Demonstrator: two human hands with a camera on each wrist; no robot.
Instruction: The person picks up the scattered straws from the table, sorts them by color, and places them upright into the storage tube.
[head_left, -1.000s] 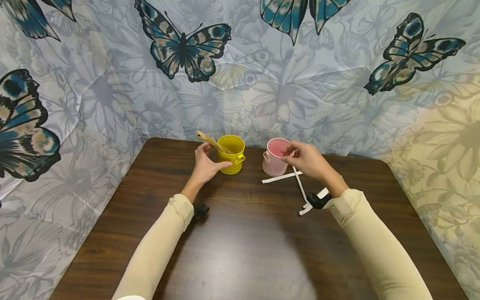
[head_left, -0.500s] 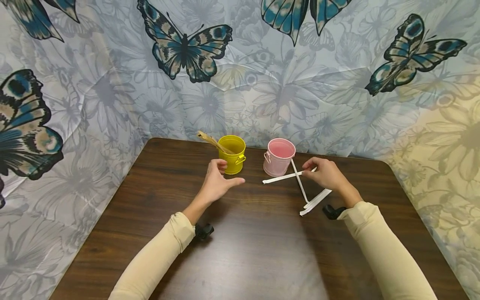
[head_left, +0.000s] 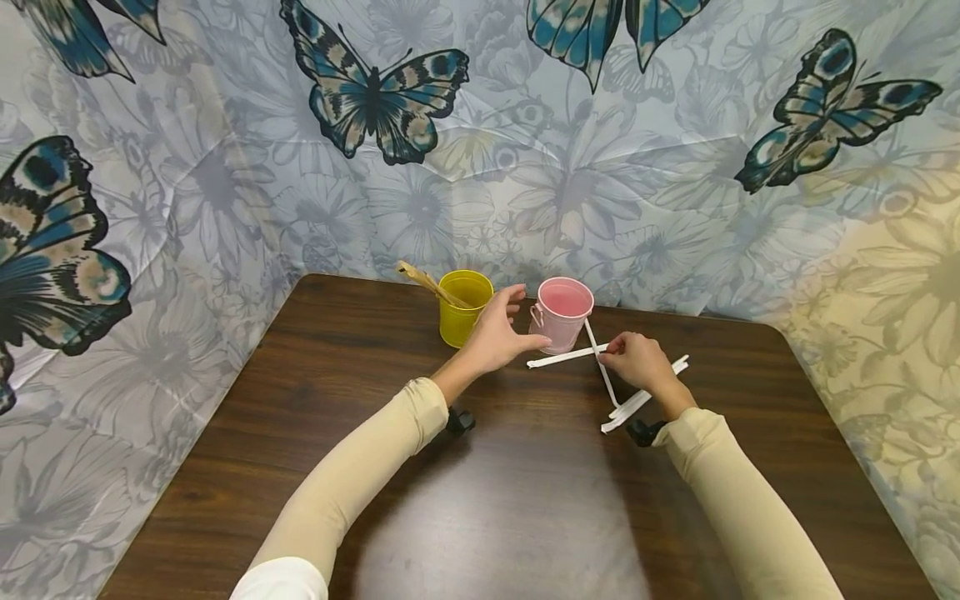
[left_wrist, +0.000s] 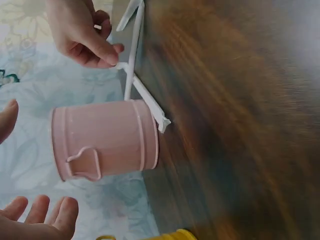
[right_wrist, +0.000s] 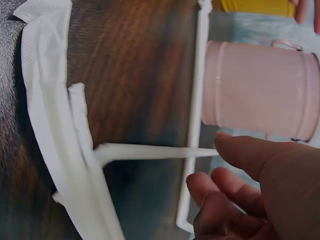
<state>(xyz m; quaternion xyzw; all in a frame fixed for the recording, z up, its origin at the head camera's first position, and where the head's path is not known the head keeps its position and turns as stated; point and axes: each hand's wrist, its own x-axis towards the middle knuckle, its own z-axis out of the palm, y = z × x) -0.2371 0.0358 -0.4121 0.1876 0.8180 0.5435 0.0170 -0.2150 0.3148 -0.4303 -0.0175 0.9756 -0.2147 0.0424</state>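
My left hand is beside the pink bucket, thumb and fingers spread apart. In the left wrist view, a gap shows between those fingers and the bucket's wall. Over the crossed white paper-wrapped sticks is my right hand, its fingers loosely bent. The right wrist view shows its thumb and fingertips apart, close to one thin stick; I see nothing held between them. Another stick lies along the foot of the pink bucket.
A yellow bucket with light brown sticks leaning out stands left of the pink one. More white wrapped pieces lie at the right. Behind the brown table hangs a butterfly-print cloth.
My left hand has moved right, from the yellow bucket to the pink one. The right hand has come away from the pink bucket's rim, down and rightward to the white sticks.
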